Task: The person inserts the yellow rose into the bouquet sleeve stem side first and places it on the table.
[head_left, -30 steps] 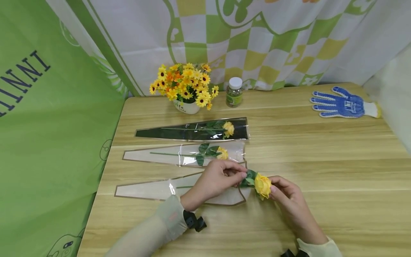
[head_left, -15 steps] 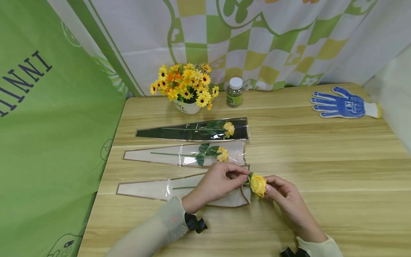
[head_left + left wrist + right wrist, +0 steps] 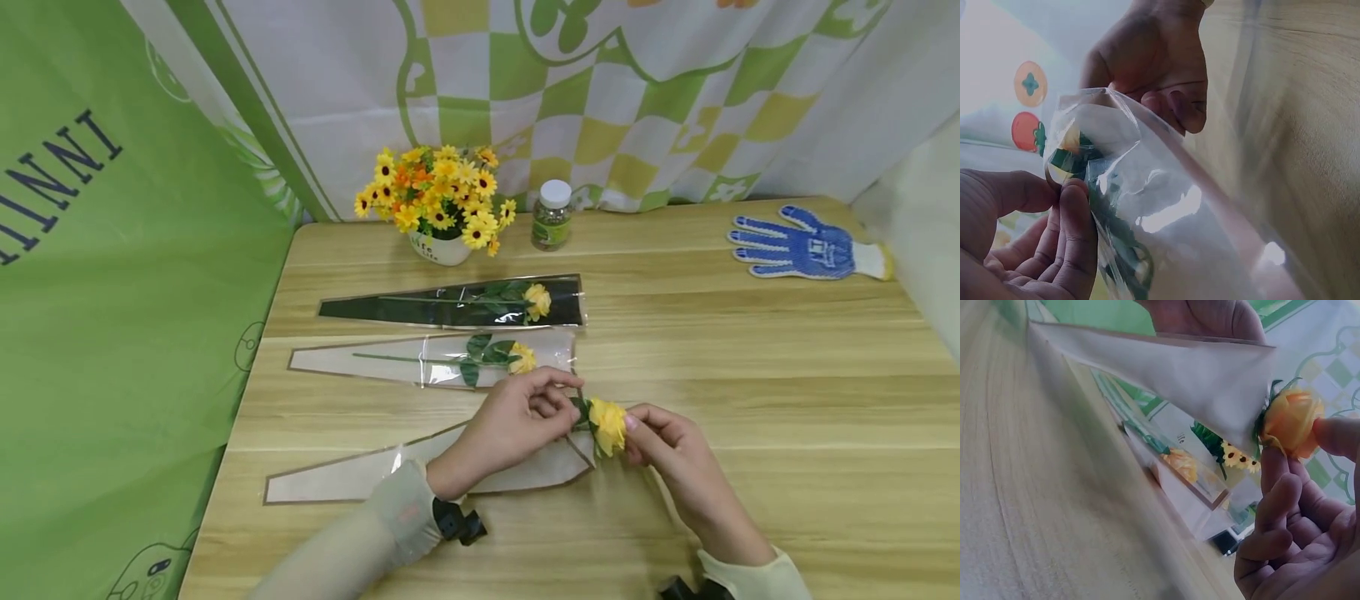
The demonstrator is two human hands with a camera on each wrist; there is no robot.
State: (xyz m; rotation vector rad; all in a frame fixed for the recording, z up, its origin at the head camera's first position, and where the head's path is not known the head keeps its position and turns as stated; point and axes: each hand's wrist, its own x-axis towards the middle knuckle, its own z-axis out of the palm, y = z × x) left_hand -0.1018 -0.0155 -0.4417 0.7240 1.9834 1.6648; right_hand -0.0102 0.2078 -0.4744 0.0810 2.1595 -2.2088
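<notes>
My right hand (image 3: 678,458) pinches the bloom of a yellow artificial rose (image 3: 608,425) between thumb and fingers. The bloom sits just outside the mouth of a tapered, brown-edged clear-and-white flower sleeve (image 3: 341,479). Thumb and forefinger of my left hand (image 3: 517,421) pinch the sleeve's rim, as the left wrist view shows. Green leaves (image 3: 1119,240) show through the clear film in that view. From the right wrist, the sleeve (image 3: 1210,378) looks raised off the table, its mouth against the rose (image 3: 1294,422). My left hand hides part of the sleeve's middle in the head view.
Beyond the hands lie a white sleeve (image 3: 315,360) and a black sleeve (image 3: 360,309), each with a yellow rose inside. A potted bunch of yellow flowers (image 3: 442,196) and a white-capped jar (image 3: 552,218) stand behind. At far right is a blue glove (image 3: 802,244).
The rose bloom went left toward the sleeve's mouth, then slightly back right. The sleeve's narrow end has swung toward the table's near side, and its mouth has shifted a little right.
</notes>
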